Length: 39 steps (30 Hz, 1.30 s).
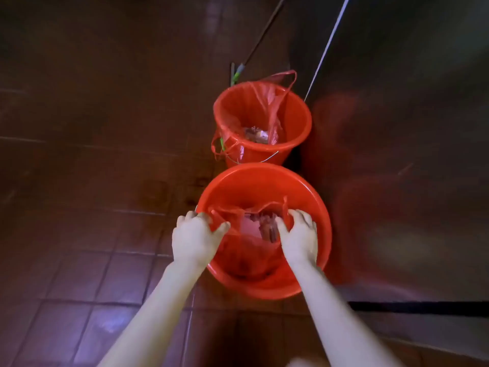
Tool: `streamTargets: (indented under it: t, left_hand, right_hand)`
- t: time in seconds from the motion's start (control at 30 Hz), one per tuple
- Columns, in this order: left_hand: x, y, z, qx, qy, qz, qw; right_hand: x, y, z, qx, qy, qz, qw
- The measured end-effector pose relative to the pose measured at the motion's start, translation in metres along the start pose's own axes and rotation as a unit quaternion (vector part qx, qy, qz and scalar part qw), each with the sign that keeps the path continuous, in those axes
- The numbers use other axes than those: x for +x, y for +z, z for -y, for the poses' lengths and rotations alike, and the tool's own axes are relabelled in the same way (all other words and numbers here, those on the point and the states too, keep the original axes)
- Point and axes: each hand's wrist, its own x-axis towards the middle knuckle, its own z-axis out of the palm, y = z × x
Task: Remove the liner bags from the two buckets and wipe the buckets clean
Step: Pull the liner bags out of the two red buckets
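Red translucent liner bag, crumpled; left hand, right hand seemingly pinch it.

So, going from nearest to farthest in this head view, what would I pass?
Near bucket, where the left hand and right hand grip its liner bag → far bucket → dark pole and white pole rising beyond it.

Glossy plastic and thin film before you.
Your near bucket and far bucket are smooth glossy plastic; the near liner bag and far liner bag are thin crinkled film; floor tiles look glazed.
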Motion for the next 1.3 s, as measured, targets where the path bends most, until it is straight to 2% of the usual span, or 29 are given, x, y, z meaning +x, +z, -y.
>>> streamTargets:
  t: [0.13, 0.27, 0.33, 0.47, 0.6, 0.73, 0.87, 1.0, 1.17, 1.3]
  left_hand:
    - [0.027, 0.033, -0.001, -0.078, 0.086, -0.07, 0.991]
    - [0.033, 0.051, -0.007, -0.134, 0.195, -0.172, 0.956]
    - [0.034, 0.05, -0.015, -0.167, 0.231, -0.179, 0.942]
    - [0.041, 0.045, -0.033, -0.259, 0.279, -0.07, 0.922]
    - [0.044, 0.048, -0.033, -0.381, 0.217, 0.062, 0.897]
    - [0.044, 0.045, -0.026, -0.421, 0.178, 0.071, 0.887]
    - [0.037, 0.048, -0.029, -0.431, 0.152, 0.154, 0.876]
    - [0.04, 0.049, -0.028, -0.429, 0.118, 0.185, 0.877]
    - [0.043, 0.05, -0.015, -0.448, 0.089, 0.258, 0.851]
    - [0.041, 0.052, -0.01, -0.485, 0.085, 0.278, 0.825]
  right_hand:
    - [0.007, 0.042, -0.013, 0.122, 0.024, -0.098, 0.987]
    - [0.002, 0.052, -0.016, 0.15, -0.05, -0.158, 0.975]
    - [0.001, 0.046, -0.009, 0.161, -0.084, -0.161, 0.97]
    - [-0.004, 0.035, 0.007, 0.225, -0.116, -0.053, 0.966]
    - [-0.009, 0.033, 0.01, 0.266, -0.095, 0.018, 0.959]
    - [-0.009, 0.022, 0.013, 0.29, -0.099, 0.034, 0.951]
    - [-0.016, 0.032, 0.017, 0.227, -0.102, 0.065, 0.966]
    - [-0.011, 0.038, 0.024, 0.231, -0.074, 0.129, 0.962]
    - [-0.011, 0.031, 0.017, 0.254, -0.084, 0.182, 0.946]
    - [-0.014, 0.03, 0.012, 0.248, -0.107, 0.174, 0.947]
